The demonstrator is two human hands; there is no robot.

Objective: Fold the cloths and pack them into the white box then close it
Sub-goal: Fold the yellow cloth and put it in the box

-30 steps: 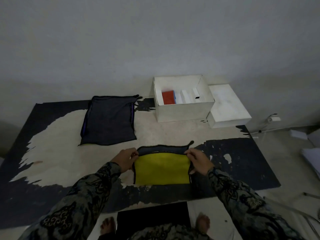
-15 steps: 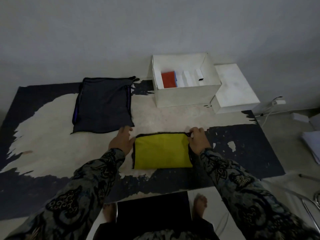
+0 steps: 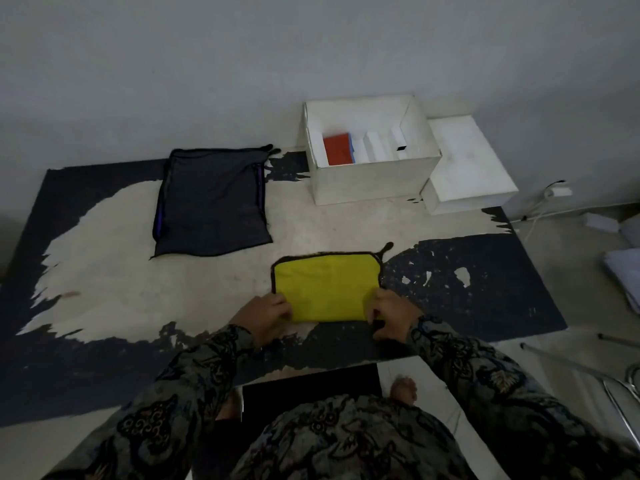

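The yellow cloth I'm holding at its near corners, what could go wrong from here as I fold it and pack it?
The left hand and right hand pinch only the near corners of the yellow cloth, so the earlier fold may slip open when it is lifted. The white box already holds a red item and white pieces, so a loose fold may not fit. The dark cloth still lies unfolded.

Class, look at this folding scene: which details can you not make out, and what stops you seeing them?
Head view only:
- Near corners of the yellow cloth: covered by the left hand and right hand.
- Floor of the white box: hidden by its front wall and the red cloth.
- Dark cloth: layer count lost in dim light.
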